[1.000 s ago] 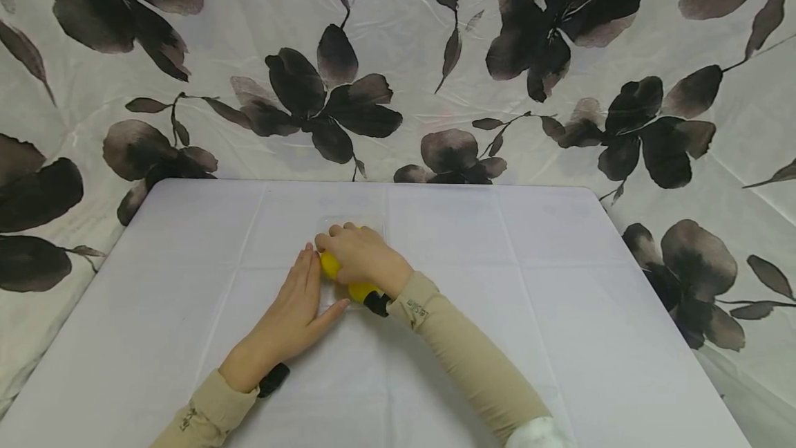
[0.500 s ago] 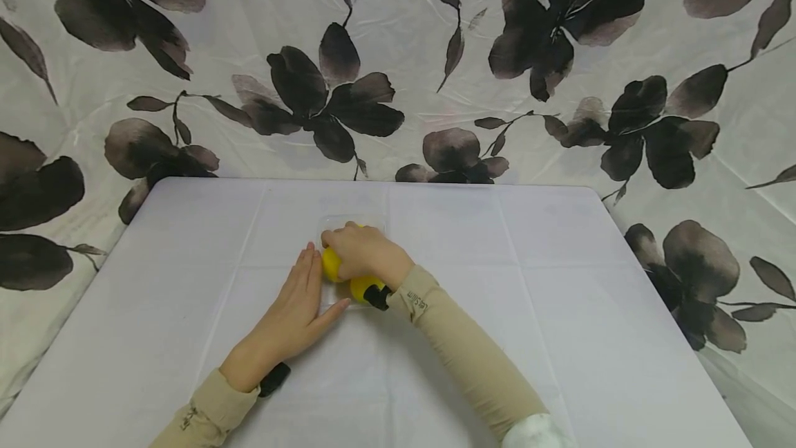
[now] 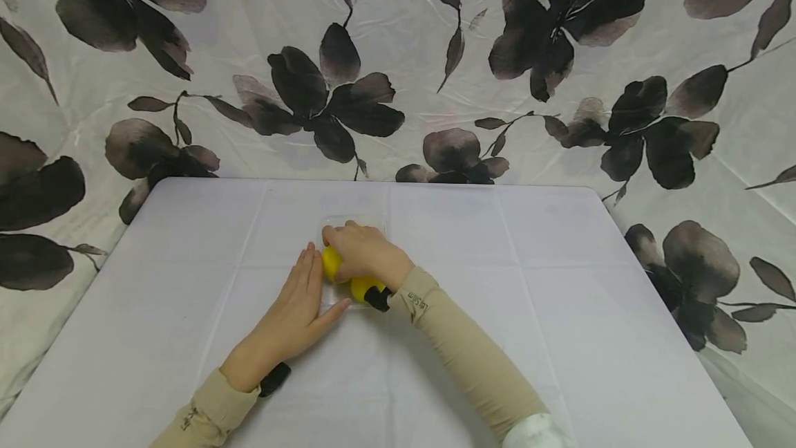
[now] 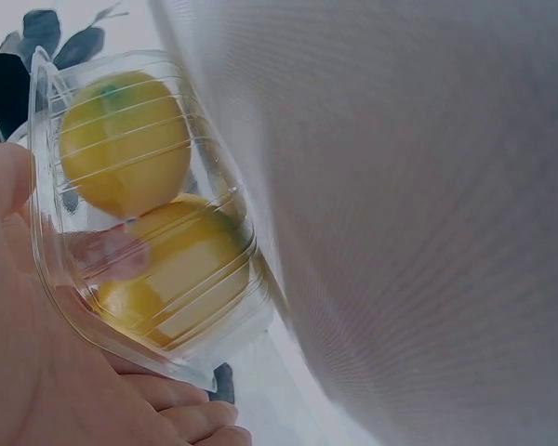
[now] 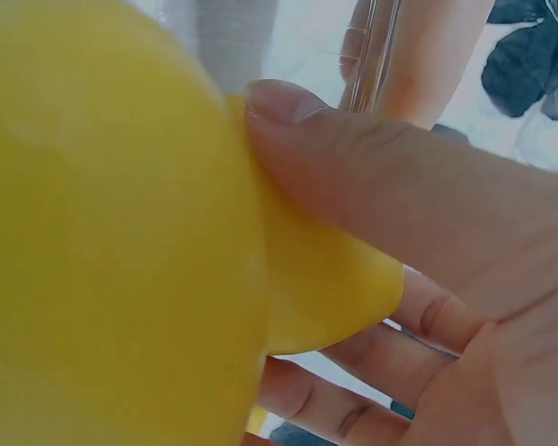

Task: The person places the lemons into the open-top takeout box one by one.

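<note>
A clear plastic container [image 4: 45,251] with ribbed walls stands on the table and holds lemons. My right hand [image 3: 368,252] reaches in from above and grips the far-left lemon [image 3: 332,265], its thumb pressed on the near side and its fingers curled round behind. Under the right wrist sits a nearer lemon [image 3: 365,289], which looms large in the right wrist view. My left hand [image 3: 292,316] lies along the container's left side with straight fingers and the thumb spread towards its near edge. Through the wall, the left wrist view shows an upper lemon [image 4: 126,139] and a lower lemon [image 4: 181,269].
A white cloth covers the table [image 3: 472,337], creased by fold lines. Behind it hangs a white curtain [image 3: 429,68] printed with dark flowers. A black device [image 3: 273,380] is strapped at the left wrist, another black device [image 3: 376,297] at the right.
My right hand has shifted slightly to the right, its fingers drawn in over the lemon, more of which shows. The left hand has stayed still against the container.
</note>
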A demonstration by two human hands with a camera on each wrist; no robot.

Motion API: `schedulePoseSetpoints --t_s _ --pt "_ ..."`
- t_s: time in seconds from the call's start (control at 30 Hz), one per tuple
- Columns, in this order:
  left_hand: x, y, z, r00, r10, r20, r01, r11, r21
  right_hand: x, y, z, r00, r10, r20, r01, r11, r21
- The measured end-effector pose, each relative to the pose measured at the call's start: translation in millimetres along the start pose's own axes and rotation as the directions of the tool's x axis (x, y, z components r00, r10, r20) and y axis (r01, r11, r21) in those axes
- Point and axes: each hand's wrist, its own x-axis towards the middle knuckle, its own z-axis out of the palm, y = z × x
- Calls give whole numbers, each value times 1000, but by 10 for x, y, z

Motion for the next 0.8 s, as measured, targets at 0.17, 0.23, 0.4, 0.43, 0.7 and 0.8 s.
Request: schedulePoseSetpoints --t_s 0.17,0.23,0.4,0.43,0.7,0.8 --pt "3 5 -6 1000 2 -1 -2 1000 -1 14 4 -2 1000 -20 -3 20 1000 7" --pt "6 4 -7 1000 5 -3 -5 1000 3 27 4 -4 1000 -30 -5 31 999 12" --pt "10 2 -9 1000 6 -3 -6 1000 8 48 3 -20 999 -39 9 39 999 30" --pt "11 1 -9 1000 6 -3 -6 1000 7 49 2 -23 999 -37 15 36 999 31" --pt "14 -3 1 1000 14 -16 -14 1000 9 43 11 -22 998 -49 30 50 998 -36" --pt "13 -4 3 1000 12 -12 -12 1000 13 34 22 -51 999 -45 28 46 999 -25"
